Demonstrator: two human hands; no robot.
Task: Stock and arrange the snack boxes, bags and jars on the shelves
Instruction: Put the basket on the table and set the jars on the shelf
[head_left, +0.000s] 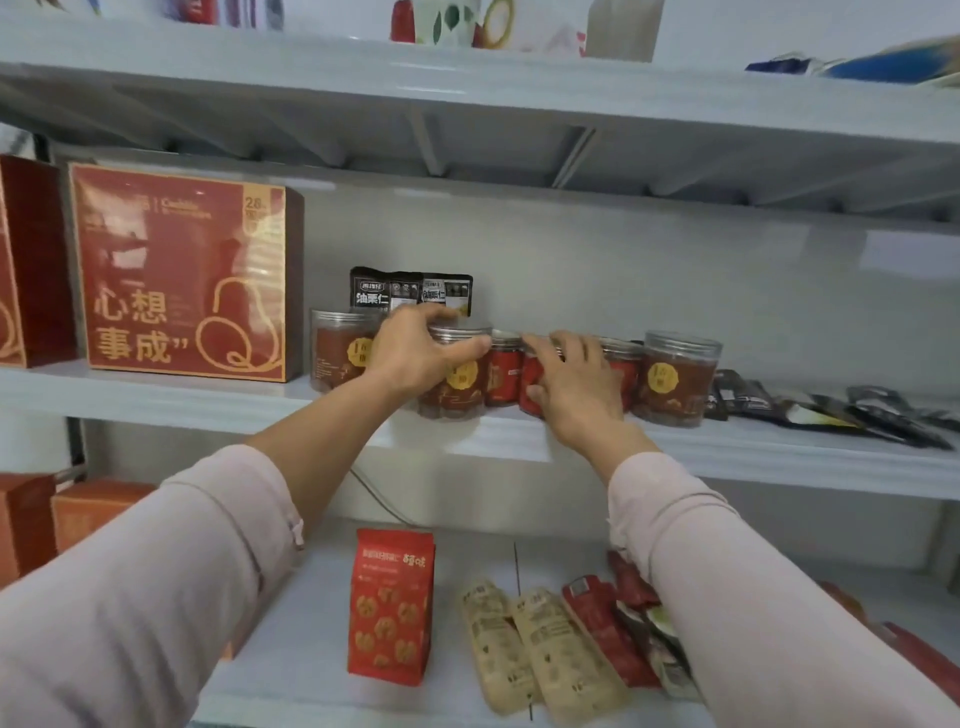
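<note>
Jars are getting lined up imo: left hand gripping a clear plastic silver-lidded jar, right hand grip holding a small red jar. Next prob needing both sliding flush, gently.

clear plastic jars, glossy shelf

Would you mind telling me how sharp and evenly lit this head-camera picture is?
Head view: soft throughout, including the left hand gripping a jar and the right hand gripping a red jar; the wide-angle lens bows the shelves; flat light, pale reflection on the back wall.
</note>
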